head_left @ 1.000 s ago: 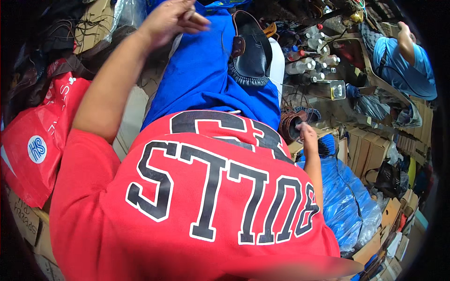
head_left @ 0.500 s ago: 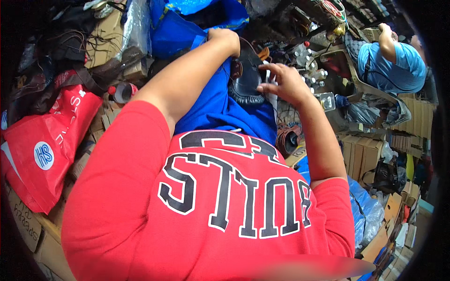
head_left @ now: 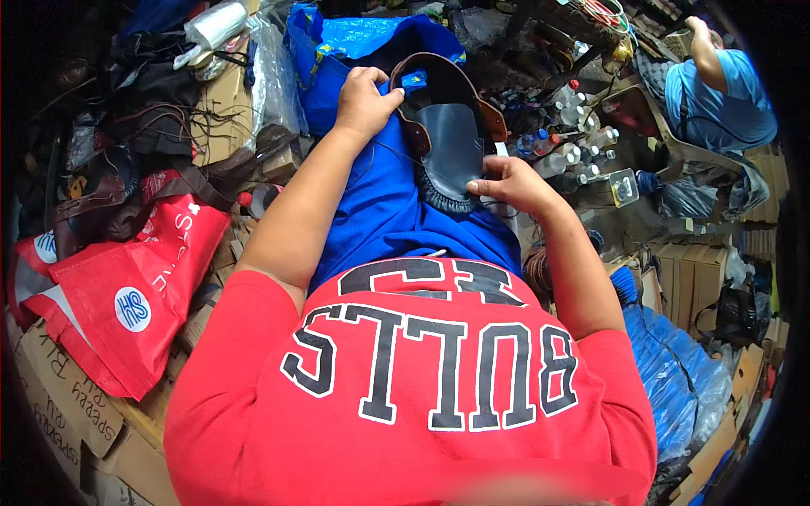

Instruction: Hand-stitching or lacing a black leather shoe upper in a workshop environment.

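A half-made leather shoe upper (head_left: 451, 139) lies over my lap on blue shorts (head_left: 371, 202). Its middle is smooth and dark, its toe end is gathered in pleats, and a brown collar loops away at the far end. My left hand (head_left: 365, 103) is closed at the collar's left side, thumb against the brown leather; its curled fingertips are partly hidden. By the toe's right edge, my right hand (head_left: 513, 184) pinches the upper, thumb on top and other fingers behind. A thin dark thread runs along the upper's left side.
Beyond my knees sits an open blue bag (head_left: 380, 42). Several plastic bottles (head_left: 565, 156) stand at right, and a person in a blue shirt (head_left: 717, 101) is farther off. A red bag (head_left: 126, 295) and another dark upper (head_left: 97, 198) lie at left, near cardboard (head_left: 80, 388).
The upper has turned so its dark middle and collar loop show fully. My left hand has drawn back to the left. My right thumb has come down onto the toe edge.
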